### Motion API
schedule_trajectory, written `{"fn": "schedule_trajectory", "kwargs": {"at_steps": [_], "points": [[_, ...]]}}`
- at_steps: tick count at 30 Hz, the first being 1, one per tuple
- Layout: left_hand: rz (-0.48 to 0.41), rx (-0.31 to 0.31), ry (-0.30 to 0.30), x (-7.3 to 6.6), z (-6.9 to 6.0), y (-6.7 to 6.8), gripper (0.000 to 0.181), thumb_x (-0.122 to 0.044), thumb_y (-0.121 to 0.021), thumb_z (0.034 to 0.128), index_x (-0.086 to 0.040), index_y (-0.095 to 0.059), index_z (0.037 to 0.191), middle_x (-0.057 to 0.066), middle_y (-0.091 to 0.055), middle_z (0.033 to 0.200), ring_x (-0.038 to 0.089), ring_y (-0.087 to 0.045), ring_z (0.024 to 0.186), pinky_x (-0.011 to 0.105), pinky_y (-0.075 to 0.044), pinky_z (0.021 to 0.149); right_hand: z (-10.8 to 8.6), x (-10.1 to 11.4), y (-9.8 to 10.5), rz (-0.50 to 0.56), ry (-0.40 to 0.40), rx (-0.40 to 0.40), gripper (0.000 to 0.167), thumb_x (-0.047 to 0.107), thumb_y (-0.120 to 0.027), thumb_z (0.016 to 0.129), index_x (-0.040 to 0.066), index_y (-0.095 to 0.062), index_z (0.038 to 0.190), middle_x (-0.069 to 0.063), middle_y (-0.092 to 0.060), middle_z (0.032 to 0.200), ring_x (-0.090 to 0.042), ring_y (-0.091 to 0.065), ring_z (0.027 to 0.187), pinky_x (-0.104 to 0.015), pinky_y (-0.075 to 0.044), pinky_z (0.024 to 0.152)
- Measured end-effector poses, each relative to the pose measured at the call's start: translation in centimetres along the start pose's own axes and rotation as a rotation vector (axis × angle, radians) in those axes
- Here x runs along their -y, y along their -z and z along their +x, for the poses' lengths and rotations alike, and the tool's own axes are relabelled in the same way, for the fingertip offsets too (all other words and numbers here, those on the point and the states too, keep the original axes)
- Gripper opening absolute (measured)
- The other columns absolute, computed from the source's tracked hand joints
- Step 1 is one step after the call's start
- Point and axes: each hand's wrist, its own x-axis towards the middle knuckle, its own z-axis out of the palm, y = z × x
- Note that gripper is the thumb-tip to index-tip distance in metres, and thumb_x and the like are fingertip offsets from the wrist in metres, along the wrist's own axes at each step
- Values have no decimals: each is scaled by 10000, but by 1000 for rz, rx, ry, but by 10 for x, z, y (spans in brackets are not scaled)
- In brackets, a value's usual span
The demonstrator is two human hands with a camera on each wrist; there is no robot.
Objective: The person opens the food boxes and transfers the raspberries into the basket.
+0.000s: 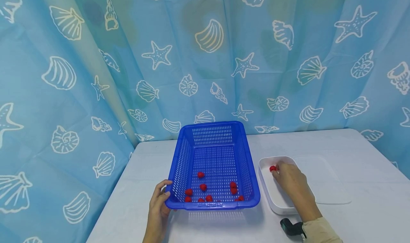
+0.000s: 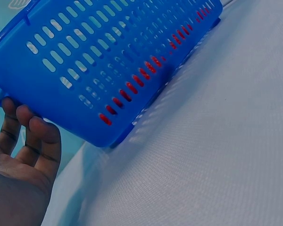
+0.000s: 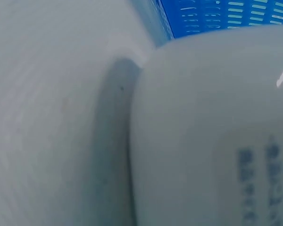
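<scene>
My left hand point(image 1: 158, 203) grips the near left corner of a blue plastic basket point(image 1: 176, 164), thumb at the rim. In the left wrist view, the fingers point(image 2: 45, 132) curl up at the basket's point(image 2: 61, 103) end. Several small red berry-like pieces point(image 1: 203, 187) lie in the basket, mostly towards its near end; some show red through the slots. My right hand point(image 1: 293, 180) reaches into a white rectangular container point(image 1: 267, 193), fingertips pinching a red berry-like piece point(image 1: 273, 168). The right wrist view shows only the container's outer wall point(image 3: 188, 117), with the hand out of sight.
A clear lid point(image 1: 333, 202) lies flat on the white-covered table point(image 1: 362, 164), right of the container. The basket stands just left of the container. Behind the table hangs a blue curtain point(image 1: 179, 107) with shell and starfish prints.
</scene>
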Motion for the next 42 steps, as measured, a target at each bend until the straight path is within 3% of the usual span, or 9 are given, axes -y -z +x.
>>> {"fn": "schedule_trajectory", "kwargs": {"at_steps": [10,20,25,31,42], "points": [[1,-14,19,2,-3,2,382,-249,-502,988,-128,-480,1350,185,-460,1387,286,-594,988,304,-491,654,-1,1,2,48,-33,37,180,112,-689,896,-28,-609,975,-124,-600,808,-265,-576,715,-439,-539,674],[4,-21,35,2,-1,0,395,-252,-514,980,-137,-479,1357,173,-460,1389,305,-575,1018,313,-489,667,-5,0,13,99,17,-18,287,115,-686,890,-78,-645,1098,-225,-672,949,-303,-611,759,-511,-548,742],[-1,-21,28,1,0,-1,388,-240,-511,979,-138,-487,1352,166,-470,1384,314,-573,1028,311,-490,665,-7,2,21,125,20,-11,307,123,-671,904,-82,-628,1129,-116,-630,782,-245,-556,696,-411,-528,643],[2,-19,17,0,1,-1,384,-241,-506,985,-134,-489,1353,176,-468,1388,307,-581,1018,308,-491,662,-12,8,29,160,58,-26,349,141,-657,921,-91,-617,1180,-46,-480,651,-204,-466,618,-323,-387,517],[9,-10,7,1,1,0,388,-244,-507,985,-130,-487,1355,180,-461,1390,291,-587,994,305,-489,658,-27,26,50,217,156,-65,341,186,-662,926,-30,-648,1189,-22,-499,677,-173,-450,589,-294,-368,483]]}}
